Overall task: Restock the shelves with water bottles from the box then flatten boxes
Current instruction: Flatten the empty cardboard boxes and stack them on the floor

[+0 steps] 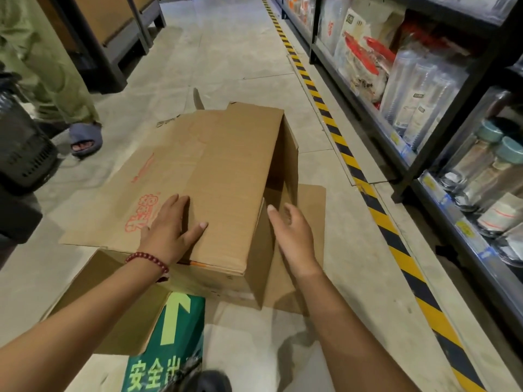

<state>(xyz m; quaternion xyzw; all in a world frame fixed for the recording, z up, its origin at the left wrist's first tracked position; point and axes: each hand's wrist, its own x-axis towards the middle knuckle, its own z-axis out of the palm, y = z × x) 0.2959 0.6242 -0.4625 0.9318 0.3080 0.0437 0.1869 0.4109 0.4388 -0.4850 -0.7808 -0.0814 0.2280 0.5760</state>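
A brown cardboard box (226, 165) with red print lies on its side on the floor, half collapsed, its flaps spread out. My left hand (172, 230), with a red bead bracelet on the wrist, presses flat on the box's top panel near the front edge. My right hand (294, 233) hovers at the box's open right side, fingers apart, holding nothing. Bottles (498, 162) with teal lids stand on the black shelf (424, 162) to the right. The inside of the box is hidden.
A yellow-and-black hazard stripe (376, 213) runs along the floor beside the shelving. A green exit-arrow floor sign (175, 335) lies under the front flap. Another person's leg and sandalled foot (85, 137) stand at the left, near a black basket (22, 148).
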